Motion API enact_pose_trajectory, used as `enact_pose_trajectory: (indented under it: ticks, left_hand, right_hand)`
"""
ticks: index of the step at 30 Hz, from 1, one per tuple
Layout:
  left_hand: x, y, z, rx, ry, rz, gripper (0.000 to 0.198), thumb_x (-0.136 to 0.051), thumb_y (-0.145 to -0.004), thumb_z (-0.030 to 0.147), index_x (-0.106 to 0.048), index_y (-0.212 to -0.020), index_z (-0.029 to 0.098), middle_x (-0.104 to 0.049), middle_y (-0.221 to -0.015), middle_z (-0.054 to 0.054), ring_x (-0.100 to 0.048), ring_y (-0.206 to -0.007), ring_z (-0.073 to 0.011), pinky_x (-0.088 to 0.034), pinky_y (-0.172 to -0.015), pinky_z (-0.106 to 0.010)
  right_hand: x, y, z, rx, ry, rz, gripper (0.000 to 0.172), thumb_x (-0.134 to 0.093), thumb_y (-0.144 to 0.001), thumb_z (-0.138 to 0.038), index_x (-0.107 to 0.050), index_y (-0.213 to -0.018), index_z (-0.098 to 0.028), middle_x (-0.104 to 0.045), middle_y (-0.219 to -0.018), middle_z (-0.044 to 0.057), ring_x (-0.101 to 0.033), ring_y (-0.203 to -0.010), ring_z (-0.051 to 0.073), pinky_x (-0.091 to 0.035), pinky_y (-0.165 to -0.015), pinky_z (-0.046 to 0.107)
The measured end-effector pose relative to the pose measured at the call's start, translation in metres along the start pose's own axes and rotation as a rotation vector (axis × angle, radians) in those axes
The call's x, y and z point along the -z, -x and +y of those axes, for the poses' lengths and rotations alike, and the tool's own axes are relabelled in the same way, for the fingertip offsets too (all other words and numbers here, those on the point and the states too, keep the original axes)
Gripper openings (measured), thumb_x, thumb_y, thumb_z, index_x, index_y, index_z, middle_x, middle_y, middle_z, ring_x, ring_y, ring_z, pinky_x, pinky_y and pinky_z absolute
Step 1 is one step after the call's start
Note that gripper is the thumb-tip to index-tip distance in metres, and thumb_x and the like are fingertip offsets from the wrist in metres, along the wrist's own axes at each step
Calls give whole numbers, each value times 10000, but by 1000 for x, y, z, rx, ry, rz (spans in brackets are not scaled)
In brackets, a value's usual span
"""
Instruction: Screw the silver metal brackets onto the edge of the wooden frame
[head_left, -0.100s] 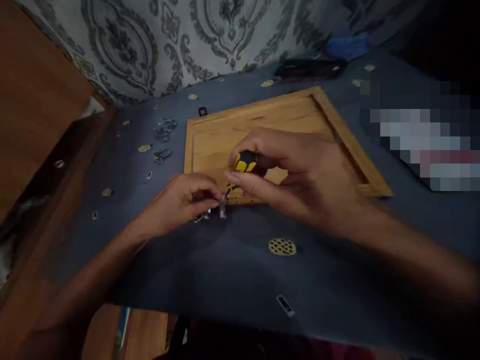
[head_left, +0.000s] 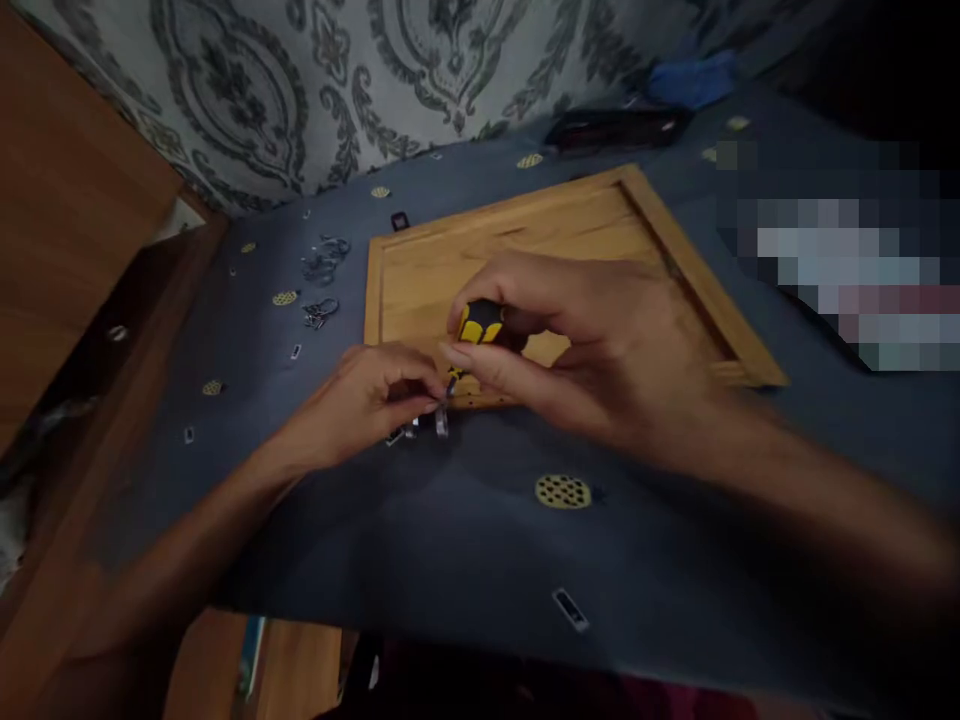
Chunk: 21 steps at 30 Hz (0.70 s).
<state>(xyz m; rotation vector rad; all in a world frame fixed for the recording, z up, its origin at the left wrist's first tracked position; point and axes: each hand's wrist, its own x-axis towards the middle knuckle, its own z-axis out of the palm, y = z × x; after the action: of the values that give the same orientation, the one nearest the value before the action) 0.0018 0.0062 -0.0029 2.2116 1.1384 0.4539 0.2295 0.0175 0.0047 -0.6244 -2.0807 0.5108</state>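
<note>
My right hand [head_left: 600, 350] is closed round the yellow and black handle of a screwdriver [head_left: 478, 326], which points down at the near edge of a wooden frame [head_left: 705, 290]. My left hand [head_left: 367, 400] pinches a small metal fitting [head_left: 424, 422] against that near edge, right under the screwdriver tip. The frame lies flat on a dark blue patterned cloth [head_left: 465, 540].
Several small metal rings and clips [head_left: 322, 280] lie on the cloth left of the frame. A dark flat object [head_left: 615, 128] and a blue thing [head_left: 694, 78] sit at the far edge by a patterned wall. A wooden furniture edge [head_left: 67, 220] stands at left.
The view has shifted slightly; both hands stay at the frame's near edge with the same grips.
</note>
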Motion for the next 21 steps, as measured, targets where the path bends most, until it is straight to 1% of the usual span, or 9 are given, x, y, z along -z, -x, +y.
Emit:
enact_pose_trajectory:
  ticks: [3,6,9,13,16,21]
  left_hand:
    - [0,-2,-2,-2,-58,-38,102,-694,-906,150,-777,-880,202,-792,-870,2,-718,-819,-141,-499,-758,-239]
    - [1,-2,-3,7,-85,-41,107,-686,-909,160,-775,-886,214,-788,-869,8,-713,-803,-137,-501,-744,-235]
    - [2,-2,-4,10,-88,-48,105,-679,-907,162,-762,-885,222,-779,-872,25,-705,-776,-127,-503,-718,-228]
    - [6,-6,-3,34,-79,-94,96,-666,-907,160,-744,-882,210,-762,-841,38,-685,-711,-111,-492,-668,-216]
    - [9,-9,-1,42,-107,-107,82,-671,-908,181,-738,-869,206,-750,-799,33,-674,-701,-120,-490,-666,-222]
    - [13,-11,2,33,-150,-147,100,-665,-908,176,-751,-871,210,-767,-842,33,-675,-709,-123,-470,-664,-233]
  right_hand:
    - [0,1,0,3,12,12,134,-631,-1000,-270,-630,-893,-188,-643,-787,-25,-579,-669,104,-438,-651,239]
    - [-1,1,1,-18,6,6,164,-618,-1010,-337,-618,-907,-209,-648,-788,-27,-554,-653,111,-430,-639,249]
    - [-1,0,2,-41,-3,-4,179,-608,-1015,-364,-606,-905,-224,-644,-796,-17,-565,-683,128,-432,-647,259]
    - [-1,0,1,-22,-9,3,168,-600,-1011,-326,-591,-888,-212,-621,-786,-12,-559,-691,132,-428,-652,265]
    - [-1,-1,1,2,-7,3,158,-571,-1019,-287,-584,-886,-203,-617,-786,-15,-547,-682,120,-417,-655,263]
    - [-1,-1,1,18,7,11,149,-590,-1006,-260,-545,-872,-211,-604,-773,-32,-545,-676,107,-404,-658,258]
